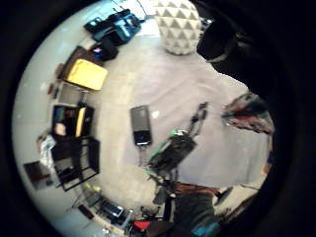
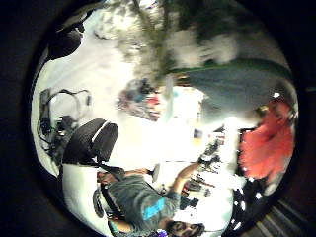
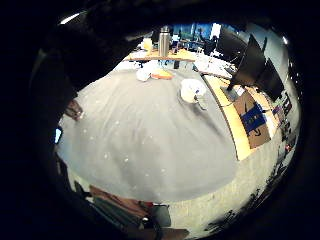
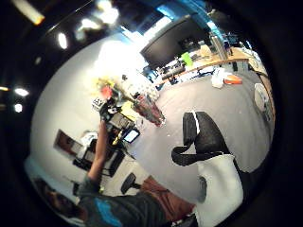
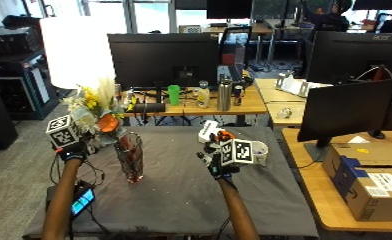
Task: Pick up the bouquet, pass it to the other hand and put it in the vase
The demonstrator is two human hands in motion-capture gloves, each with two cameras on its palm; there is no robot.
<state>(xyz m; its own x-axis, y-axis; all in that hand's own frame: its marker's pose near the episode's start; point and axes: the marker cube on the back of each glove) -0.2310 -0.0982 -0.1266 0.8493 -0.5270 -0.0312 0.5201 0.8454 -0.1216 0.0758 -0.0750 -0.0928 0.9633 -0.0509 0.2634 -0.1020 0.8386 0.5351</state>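
Nearest, the right hand [image 5: 217, 162] is raised over the grey bench [image 5: 176, 200], fingers spread and holding nothing. Further out on the other side, the left hand [image 5: 73, 148] is lifted and grips the bouquet [image 5: 96, 112] by its stems, flowers upright, just beside and above the glass vase [image 5: 131, 156] standing on the bench.

your left hand [image 5: 74, 148] holds the bouquet [image 5: 96, 111] up at the table's [image 5: 176, 200] left side, just left of the vase [image 5: 130, 156] standing on the grey cloth. your right hand [image 5: 217, 162] hovers raised mid-table, near a white cup [image 5: 257, 153], holding nothing.
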